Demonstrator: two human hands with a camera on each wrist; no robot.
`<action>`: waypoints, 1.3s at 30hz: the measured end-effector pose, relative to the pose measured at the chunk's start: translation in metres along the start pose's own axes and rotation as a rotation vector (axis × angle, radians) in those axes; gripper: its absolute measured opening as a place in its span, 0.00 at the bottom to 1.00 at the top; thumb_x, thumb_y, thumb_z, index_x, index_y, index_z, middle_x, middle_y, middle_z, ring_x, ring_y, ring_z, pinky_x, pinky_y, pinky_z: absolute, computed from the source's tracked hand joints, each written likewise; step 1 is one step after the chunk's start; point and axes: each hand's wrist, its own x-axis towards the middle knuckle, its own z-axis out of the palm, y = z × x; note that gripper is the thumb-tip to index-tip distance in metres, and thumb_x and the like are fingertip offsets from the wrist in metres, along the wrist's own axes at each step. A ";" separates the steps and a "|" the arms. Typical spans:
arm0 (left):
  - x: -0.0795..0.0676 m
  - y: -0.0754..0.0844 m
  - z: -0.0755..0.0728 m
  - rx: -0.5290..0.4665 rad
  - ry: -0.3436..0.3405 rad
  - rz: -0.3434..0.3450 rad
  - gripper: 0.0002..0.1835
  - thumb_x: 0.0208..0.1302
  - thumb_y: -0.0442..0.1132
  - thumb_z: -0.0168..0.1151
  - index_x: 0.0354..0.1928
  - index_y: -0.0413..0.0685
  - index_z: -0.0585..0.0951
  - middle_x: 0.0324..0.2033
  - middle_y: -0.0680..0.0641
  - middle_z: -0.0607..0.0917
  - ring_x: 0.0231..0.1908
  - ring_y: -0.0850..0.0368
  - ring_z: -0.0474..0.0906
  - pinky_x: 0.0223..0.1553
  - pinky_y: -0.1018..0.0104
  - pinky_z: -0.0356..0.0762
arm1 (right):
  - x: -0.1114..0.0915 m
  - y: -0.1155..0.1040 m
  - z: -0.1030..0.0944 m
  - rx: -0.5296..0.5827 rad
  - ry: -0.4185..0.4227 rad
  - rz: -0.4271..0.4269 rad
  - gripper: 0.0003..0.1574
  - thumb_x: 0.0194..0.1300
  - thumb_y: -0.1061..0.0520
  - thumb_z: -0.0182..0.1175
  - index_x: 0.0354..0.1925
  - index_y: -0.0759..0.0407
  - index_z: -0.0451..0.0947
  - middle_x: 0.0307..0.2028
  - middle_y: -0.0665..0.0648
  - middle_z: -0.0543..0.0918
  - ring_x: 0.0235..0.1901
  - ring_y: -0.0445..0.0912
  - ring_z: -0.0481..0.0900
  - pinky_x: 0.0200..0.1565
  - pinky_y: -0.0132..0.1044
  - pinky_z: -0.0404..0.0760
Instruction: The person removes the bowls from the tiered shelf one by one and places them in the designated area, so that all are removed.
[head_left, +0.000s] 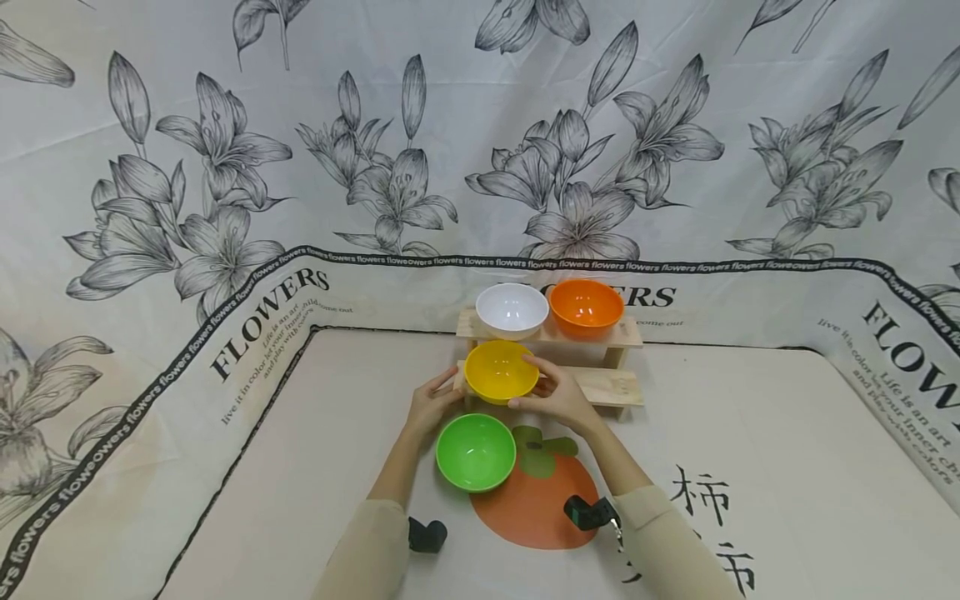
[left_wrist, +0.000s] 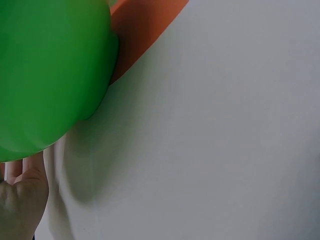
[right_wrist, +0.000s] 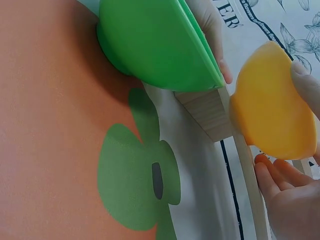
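A yellow bowl (head_left: 501, 372) sits at the left end of the lower step of a wooden two-step rack (head_left: 603, 385). My right hand (head_left: 558, 396) holds this bowl at its right side, one finger on the rim and the thumb near the front. At the rack's left end, my left hand (head_left: 433, 407) reaches in with fairly straight fingers, close to or touching the wood. A green bowl (head_left: 476, 452) stands on the table in front of the rack, between my forearms. In the left wrist view the green bowl (left_wrist: 50, 70) hides my left fingertips.
On the upper step stand a white bowl (head_left: 512, 310) and, to its right, an orange bowl (head_left: 587, 307). The tablecloth (head_left: 750, 400) carries a printed persimmon (head_left: 536, 508) under and beside the green bowl. Behind the rack rises a flower-print cloth (head_left: 450, 167).
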 end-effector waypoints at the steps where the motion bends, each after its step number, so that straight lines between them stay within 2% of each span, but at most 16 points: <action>1: 0.000 0.000 0.000 0.000 -0.002 0.002 0.29 0.58 0.27 0.61 0.63 0.39 0.69 0.56 0.30 0.74 0.56 0.42 0.74 0.52 0.63 0.80 | 0.000 0.000 0.000 -0.002 0.002 0.003 0.51 0.51 0.66 0.69 0.69 0.68 0.55 0.68 0.69 0.58 0.60 0.65 0.68 0.60 0.43 0.74; 12: 0.001 -0.001 0.000 0.015 -0.011 0.020 0.29 0.59 0.28 0.62 0.63 0.38 0.69 0.56 0.30 0.74 0.56 0.41 0.73 0.54 0.62 0.78 | -0.001 -0.001 0.000 -0.035 0.021 0.017 0.54 0.51 0.64 0.71 0.70 0.67 0.53 0.68 0.69 0.58 0.59 0.63 0.70 0.59 0.45 0.75; 22: -0.001 0.000 0.000 0.029 -0.002 0.021 0.29 0.58 0.28 0.62 0.63 0.39 0.69 0.55 0.30 0.75 0.56 0.40 0.74 0.54 0.62 0.78 | -0.007 0.001 0.000 -0.034 0.066 0.030 0.54 0.50 0.64 0.71 0.69 0.68 0.53 0.69 0.68 0.56 0.60 0.61 0.69 0.57 0.37 0.77; 30: -0.003 0.003 0.000 0.047 -0.018 0.013 0.30 0.59 0.29 0.62 0.64 0.39 0.68 0.56 0.30 0.73 0.58 0.40 0.72 0.55 0.61 0.77 | -0.021 -0.007 -0.002 -0.069 0.071 0.005 0.53 0.51 0.64 0.71 0.68 0.71 0.54 0.68 0.71 0.58 0.61 0.62 0.67 0.59 0.41 0.75; 34: 0.000 -0.001 -0.001 0.055 -0.004 0.017 0.30 0.58 0.30 0.63 0.64 0.40 0.69 0.56 0.31 0.74 0.57 0.41 0.73 0.56 0.61 0.77 | -0.027 -0.002 -0.005 -0.066 0.077 -0.013 0.53 0.49 0.65 0.72 0.68 0.72 0.55 0.67 0.70 0.61 0.61 0.62 0.67 0.60 0.42 0.74; 39: -0.002 -0.003 -0.002 0.050 -0.012 0.057 0.30 0.55 0.33 0.66 0.62 0.42 0.72 0.54 0.31 0.76 0.55 0.42 0.75 0.55 0.60 0.78 | -0.039 0.000 -0.007 -0.039 0.080 -0.013 0.54 0.49 0.65 0.72 0.68 0.72 0.54 0.67 0.70 0.60 0.62 0.63 0.66 0.61 0.41 0.73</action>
